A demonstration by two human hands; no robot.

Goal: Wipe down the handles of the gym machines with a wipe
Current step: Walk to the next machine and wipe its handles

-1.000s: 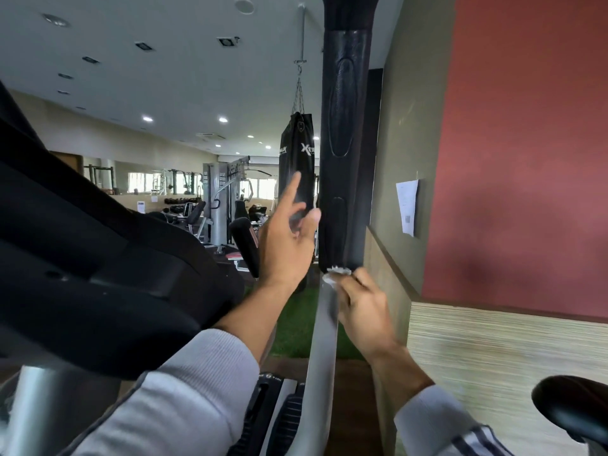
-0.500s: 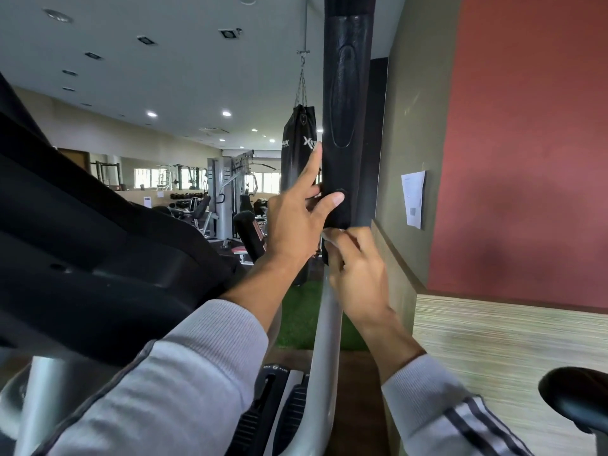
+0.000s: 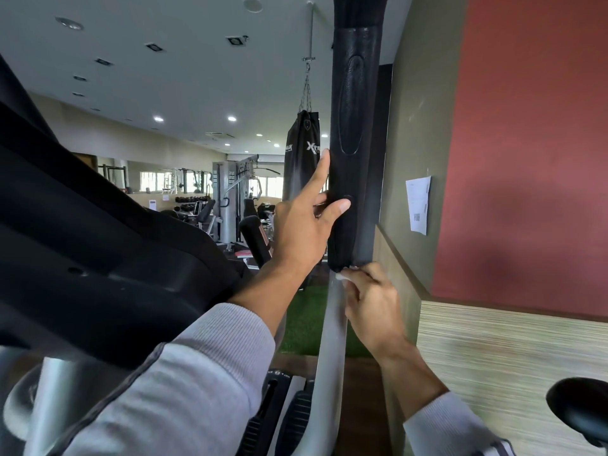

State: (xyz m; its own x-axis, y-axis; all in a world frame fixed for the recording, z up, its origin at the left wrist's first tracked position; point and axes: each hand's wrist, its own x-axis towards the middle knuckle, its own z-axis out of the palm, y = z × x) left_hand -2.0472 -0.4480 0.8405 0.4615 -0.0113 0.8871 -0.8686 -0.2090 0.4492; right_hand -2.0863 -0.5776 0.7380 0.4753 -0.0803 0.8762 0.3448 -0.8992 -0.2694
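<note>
Holding the black grip (image 3: 353,159) loosely, the left hand (image 3: 306,222) has fingers spread. Right hand (image 3: 371,301) pinches the wipe (image 3: 345,274) under it (tiny bit showing); it could slip out.

Hands: two, left hand (image 3: 304,225) and right hand (image 3: 371,304). Padded handle (image 3: 353,143): one. Wipe (image 3: 345,274): one. Hanging punching bag (image 3: 301,159): one. Paper notice (image 3: 418,204) on wall: one.
</note>
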